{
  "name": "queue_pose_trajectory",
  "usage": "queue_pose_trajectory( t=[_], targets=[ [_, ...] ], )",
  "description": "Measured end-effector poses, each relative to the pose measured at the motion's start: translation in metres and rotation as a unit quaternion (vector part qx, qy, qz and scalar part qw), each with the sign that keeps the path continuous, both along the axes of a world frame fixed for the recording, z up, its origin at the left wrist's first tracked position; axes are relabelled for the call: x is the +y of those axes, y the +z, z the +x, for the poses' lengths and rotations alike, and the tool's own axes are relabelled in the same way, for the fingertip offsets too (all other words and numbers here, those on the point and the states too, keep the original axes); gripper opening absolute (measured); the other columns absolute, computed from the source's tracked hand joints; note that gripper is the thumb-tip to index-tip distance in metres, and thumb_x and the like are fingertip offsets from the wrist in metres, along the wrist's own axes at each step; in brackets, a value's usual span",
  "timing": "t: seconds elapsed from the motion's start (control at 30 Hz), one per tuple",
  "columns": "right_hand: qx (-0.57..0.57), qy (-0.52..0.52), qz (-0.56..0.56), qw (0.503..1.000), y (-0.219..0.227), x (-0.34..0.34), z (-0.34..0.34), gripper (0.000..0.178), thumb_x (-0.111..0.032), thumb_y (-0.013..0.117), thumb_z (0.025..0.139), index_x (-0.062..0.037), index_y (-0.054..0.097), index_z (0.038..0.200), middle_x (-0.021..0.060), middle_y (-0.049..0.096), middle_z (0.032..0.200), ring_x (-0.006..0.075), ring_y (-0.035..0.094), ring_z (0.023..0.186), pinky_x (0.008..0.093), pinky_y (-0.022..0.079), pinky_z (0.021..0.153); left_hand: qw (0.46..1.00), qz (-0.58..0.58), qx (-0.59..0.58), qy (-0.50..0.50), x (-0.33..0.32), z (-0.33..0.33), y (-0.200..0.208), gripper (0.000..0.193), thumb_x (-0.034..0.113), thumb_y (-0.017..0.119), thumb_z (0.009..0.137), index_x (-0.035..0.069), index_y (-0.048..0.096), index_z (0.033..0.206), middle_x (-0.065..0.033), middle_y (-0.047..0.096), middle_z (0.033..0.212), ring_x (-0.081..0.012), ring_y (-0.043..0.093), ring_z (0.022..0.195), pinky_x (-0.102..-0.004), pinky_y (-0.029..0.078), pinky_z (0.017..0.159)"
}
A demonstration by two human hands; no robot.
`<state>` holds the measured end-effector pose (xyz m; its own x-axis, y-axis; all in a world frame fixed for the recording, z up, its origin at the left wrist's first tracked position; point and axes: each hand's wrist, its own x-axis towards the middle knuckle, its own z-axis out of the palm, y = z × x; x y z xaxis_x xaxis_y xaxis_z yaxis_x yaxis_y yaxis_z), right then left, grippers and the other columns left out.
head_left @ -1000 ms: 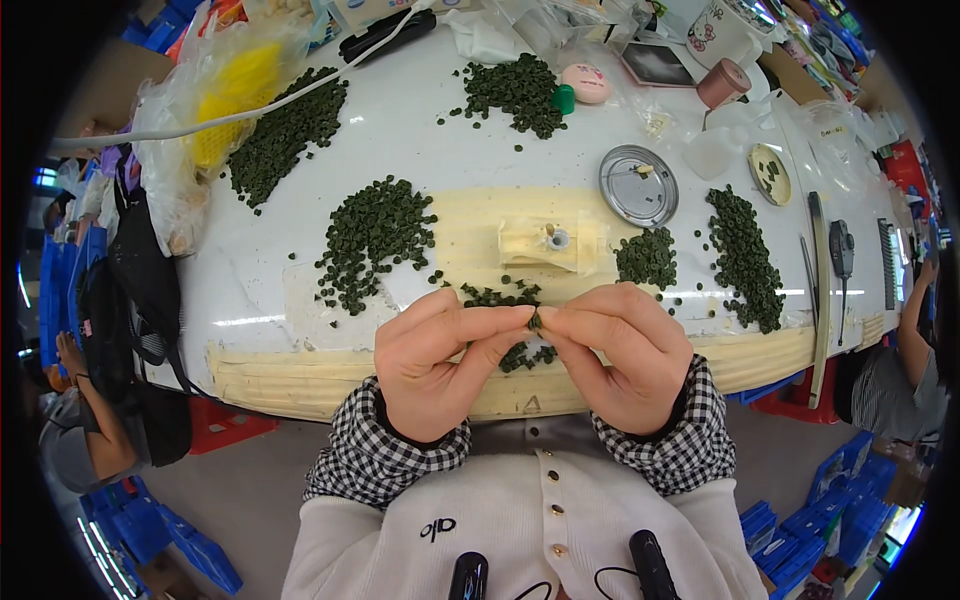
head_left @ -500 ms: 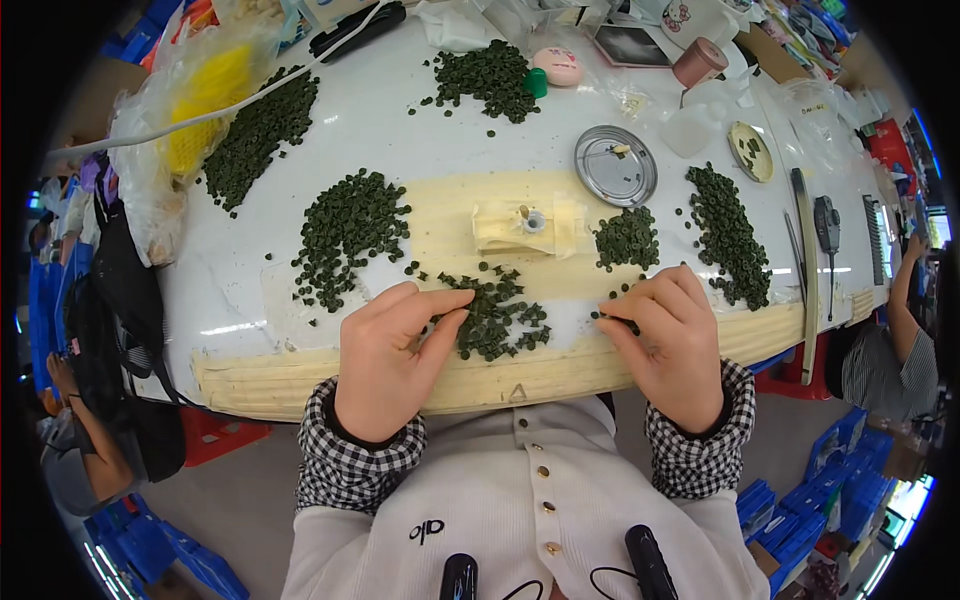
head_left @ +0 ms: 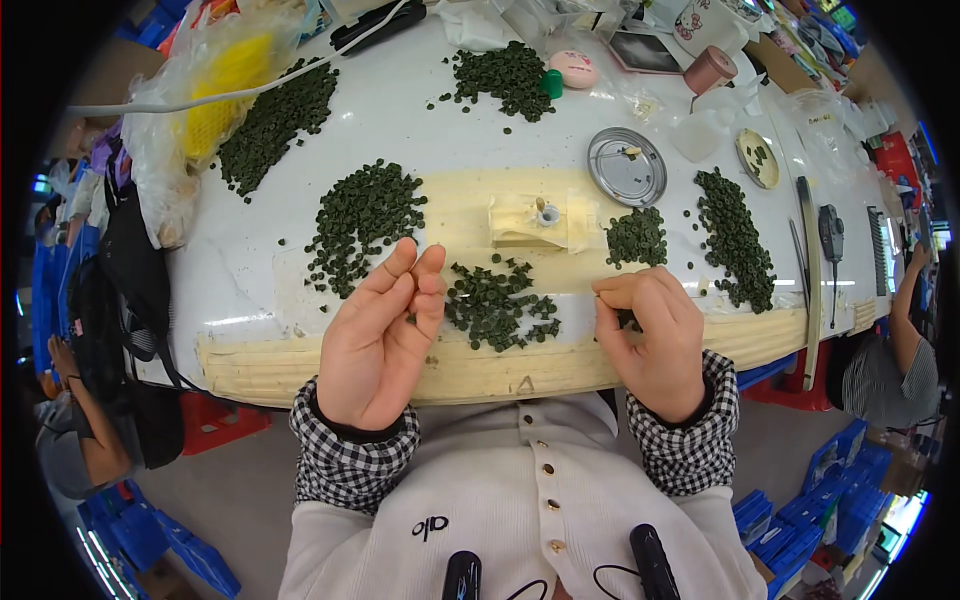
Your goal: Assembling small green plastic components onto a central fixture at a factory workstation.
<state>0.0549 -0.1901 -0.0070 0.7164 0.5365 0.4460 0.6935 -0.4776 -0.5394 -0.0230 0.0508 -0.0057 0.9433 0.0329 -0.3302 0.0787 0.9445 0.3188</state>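
Note:
My left hand (head_left: 372,345) is turned palm up, left of the middle pile of small dark green parts (head_left: 500,305). Its thumb presses against the curled fingers; whatever it pinches is too small or hidden to name. To the right of that pile, my right hand (head_left: 655,340) points its closed fingertips down at the table, and what they hold cannot be seen. A few dark green parts show under its fingers. Beyond the hands, a small block fixture (head_left: 520,225) wrapped in cream tape carries a metal stud on top.
More green parts lie in a left pile (head_left: 365,215), a far-left pile (head_left: 280,125), a back pile (head_left: 500,80), a small pile (head_left: 637,237) and a right pile (head_left: 735,240). A round metal lid (head_left: 627,167), a yellowish dish (head_left: 757,158) and a screwdriver-like tool (head_left: 831,240) lie to the right.
My left hand has come up off the middle pile and rolled from palm down to palm up. My right hand stays pinched beside the small pile, its fingers drawn closer together.

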Motion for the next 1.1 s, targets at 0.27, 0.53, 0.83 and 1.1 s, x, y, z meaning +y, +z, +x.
queue_pose_trajectory(
  t=[0.27,0.53,0.83,1.1],
  targets=[
    [0.005,-0.004,0.055,0.998,0.004,0.007,0.0,0.025,0.011,0.064,0.07,-0.0004,0.066,0.093,0.0112,0.061,0.079,0.0234,0.059,0.066,0.0295,0.048,0.056,0.968,-0.037,-0.214,-0.129,-0.004,0.001,-0.025,0.035,0.027,0.028,0.104,0.004,0.049,0.121,0.0024,0.045,0.076,-0.004,0.04,0.063,-0.0184,0.036,0.051],
    [0.054,0.006,0.098,0.994,0.01,0.003,-0.001,0.026,0.012,0.064,0.073,0.0004,0.068,0.095,0.0113,0.062,0.081,0.0189,0.059,0.062,0.0255,0.046,0.053,0.978,0.187,0.064,-0.071,-0.034,0.01,0.03,0.034,0.019,0.035,0.102,-0.003,0.047,0.126,0.0045,0.04,0.076,-0.0036,0.031,0.057,-0.0202,0.027,0.049],
    [0.054,0.049,0.1,0.992,0.006,0.021,-0.011,0.016,0.003,0.07,0.075,0.0015,0.064,0.091,0.012,0.064,0.078,0.0225,0.063,0.063,0.029,0.049,0.055,0.941,0.338,-0.019,-0.001,-0.009,0.002,0.008,0.026,0.018,0.036,0.102,0.001,0.052,0.113,0.0035,0.042,0.059,-0.0037,0.028,0.048,-0.021,0.024,0.046],
    [-0.086,0.163,-0.064,0.981,-0.006,0.054,-0.02,0.012,-0.012,0.058,0.079,-0.0025,0.057,0.086,0.0159,0.062,0.112,0.0272,0.059,0.106,0.0416,0.044,0.097,0.948,0.316,-0.026,0.023,-0.004,-0.002,0.007,0.022,0.021,0.038,0.102,0.005,0.053,0.105,0.0013,0.05,0.063,-0.0038,0.028,0.046,-0.0206,0.024,0.045]
  ],
)
